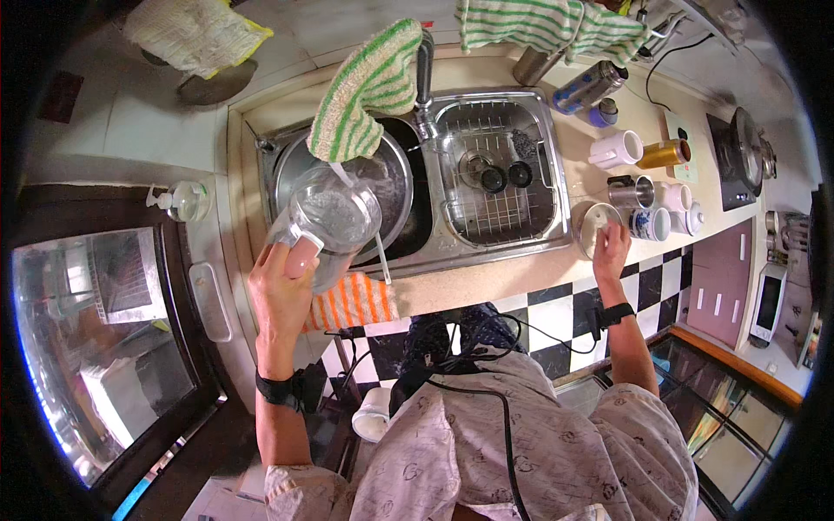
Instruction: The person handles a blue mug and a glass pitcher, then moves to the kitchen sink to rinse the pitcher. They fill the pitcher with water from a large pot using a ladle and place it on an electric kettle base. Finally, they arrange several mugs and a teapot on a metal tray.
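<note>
My left hand (283, 280) grips the handle of a clear pitcher (342, 225), held tilted above the left sink basin. Behind it sits a round stainless steel bowl (397, 195). A green-striped cloth (365, 91) hangs over the faucet (425, 111), and a stream of water comes down from under it at the pitcher's mouth. On the counter to the right of the sink, my right hand (611, 254) has its fingertips together on a round, pale lid (591, 225). The fingers cover part of this lid.
The right basin holds a wire rack (475, 215) with two black caps (507, 177). Mugs (616, 148), a steel cup (631, 191) and bottles (589, 86) crowd the right counter. An orange-striped cloth (355, 303) hangs at the front edge. A soap dispenser (186, 200) stands left.
</note>
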Demonstrator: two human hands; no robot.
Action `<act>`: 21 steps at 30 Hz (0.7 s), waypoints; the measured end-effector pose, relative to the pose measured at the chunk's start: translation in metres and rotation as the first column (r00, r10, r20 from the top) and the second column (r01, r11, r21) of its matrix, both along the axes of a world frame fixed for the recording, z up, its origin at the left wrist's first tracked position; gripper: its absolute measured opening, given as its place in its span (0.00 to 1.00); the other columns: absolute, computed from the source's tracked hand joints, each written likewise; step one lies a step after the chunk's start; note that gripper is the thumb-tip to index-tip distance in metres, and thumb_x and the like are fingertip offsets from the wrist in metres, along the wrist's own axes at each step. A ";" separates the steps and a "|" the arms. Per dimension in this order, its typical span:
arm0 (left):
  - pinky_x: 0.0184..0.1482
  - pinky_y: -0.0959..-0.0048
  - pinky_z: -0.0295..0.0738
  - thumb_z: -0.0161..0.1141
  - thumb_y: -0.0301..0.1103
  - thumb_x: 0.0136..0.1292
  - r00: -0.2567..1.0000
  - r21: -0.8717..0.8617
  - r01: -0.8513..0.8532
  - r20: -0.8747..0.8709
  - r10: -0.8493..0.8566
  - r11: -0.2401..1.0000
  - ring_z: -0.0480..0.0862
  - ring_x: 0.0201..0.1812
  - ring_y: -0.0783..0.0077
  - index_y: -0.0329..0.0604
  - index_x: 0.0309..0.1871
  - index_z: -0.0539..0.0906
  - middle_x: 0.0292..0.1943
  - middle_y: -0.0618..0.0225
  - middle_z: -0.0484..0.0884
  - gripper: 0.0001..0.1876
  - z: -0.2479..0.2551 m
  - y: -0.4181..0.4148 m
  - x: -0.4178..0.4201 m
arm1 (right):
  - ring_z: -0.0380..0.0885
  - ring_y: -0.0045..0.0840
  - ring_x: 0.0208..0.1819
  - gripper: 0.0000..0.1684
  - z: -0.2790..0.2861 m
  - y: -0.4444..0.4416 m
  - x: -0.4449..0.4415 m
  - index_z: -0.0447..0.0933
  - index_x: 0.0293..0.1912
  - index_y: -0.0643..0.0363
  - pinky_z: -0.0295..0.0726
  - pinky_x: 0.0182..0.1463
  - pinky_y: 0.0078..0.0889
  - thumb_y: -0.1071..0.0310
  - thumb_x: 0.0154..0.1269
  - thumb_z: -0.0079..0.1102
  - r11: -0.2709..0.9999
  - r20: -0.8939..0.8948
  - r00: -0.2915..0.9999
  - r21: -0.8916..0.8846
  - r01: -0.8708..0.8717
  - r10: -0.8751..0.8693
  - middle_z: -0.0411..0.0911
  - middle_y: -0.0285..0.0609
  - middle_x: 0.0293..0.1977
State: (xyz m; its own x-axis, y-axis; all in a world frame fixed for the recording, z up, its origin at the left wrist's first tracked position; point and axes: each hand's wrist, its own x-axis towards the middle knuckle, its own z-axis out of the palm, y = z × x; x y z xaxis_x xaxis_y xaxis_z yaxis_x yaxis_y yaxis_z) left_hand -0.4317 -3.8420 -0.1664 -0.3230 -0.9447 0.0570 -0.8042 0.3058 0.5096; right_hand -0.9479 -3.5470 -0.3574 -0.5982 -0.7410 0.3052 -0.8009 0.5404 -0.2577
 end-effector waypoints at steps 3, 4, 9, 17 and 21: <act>0.41 0.52 0.77 0.76 0.27 0.53 1.000 0.008 -0.005 -0.002 0.005 1.000 0.82 0.40 0.39 0.33 0.38 0.79 0.38 0.49 0.82 0.15 -0.001 -0.001 0.000 | 0.75 0.47 0.43 0.17 0.005 0.007 -0.005 0.79 0.56 0.58 0.74 0.50 0.52 0.71 0.69 0.67 1.000 0.041 0.999 0.022 -0.002 0.001 0.76 0.48 0.39; 0.41 0.53 0.77 0.76 0.27 0.53 1.000 0.010 -0.006 -0.012 0.007 1.000 0.82 0.39 0.39 0.33 0.38 0.79 0.38 0.49 0.82 0.15 -0.001 -0.002 0.000 | 0.75 0.47 0.43 0.17 0.006 0.010 -0.006 0.79 0.56 0.58 0.74 0.50 0.51 0.71 0.69 0.67 1.000 0.067 0.998 0.022 -0.007 0.005 0.77 0.48 0.39; 0.41 0.52 0.77 0.76 0.27 0.54 1.000 0.010 -0.011 0.009 0.011 1.000 0.82 0.40 0.38 0.33 0.38 0.80 0.38 0.48 0.83 0.15 0.006 -0.003 -0.002 | 0.76 0.33 0.42 0.15 0.036 0.001 0.022 0.80 0.57 0.60 0.77 0.44 0.36 0.68 0.74 0.65 0.991 0.240 0.970 -0.135 -0.019 0.051 0.79 0.43 0.41; 0.41 0.52 0.78 0.76 0.25 0.52 1.000 0.022 0.004 0.016 -0.005 1.000 0.83 0.40 0.37 0.33 0.40 0.80 0.40 0.47 0.83 0.16 0.009 -0.006 -0.005 | 0.84 0.25 0.54 0.17 0.088 -0.093 0.145 0.80 0.59 0.56 0.88 0.54 0.28 0.60 0.79 0.61 0.771 0.938 -0.195 -0.105 0.628 0.287 0.84 0.40 0.56; 0.41 0.52 0.78 0.76 0.24 0.51 0.998 -0.009 0.027 0.057 -0.027 1.000 0.83 0.41 0.38 0.33 0.40 0.81 0.40 0.48 0.83 0.16 0.017 -0.004 -0.007 | 0.85 0.28 0.55 0.18 0.071 -0.174 0.208 0.78 0.62 0.54 0.91 0.55 0.37 0.60 0.77 0.62 0.832 0.842 -0.522 0.189 0.522 0.137 0.84 0.40 0.56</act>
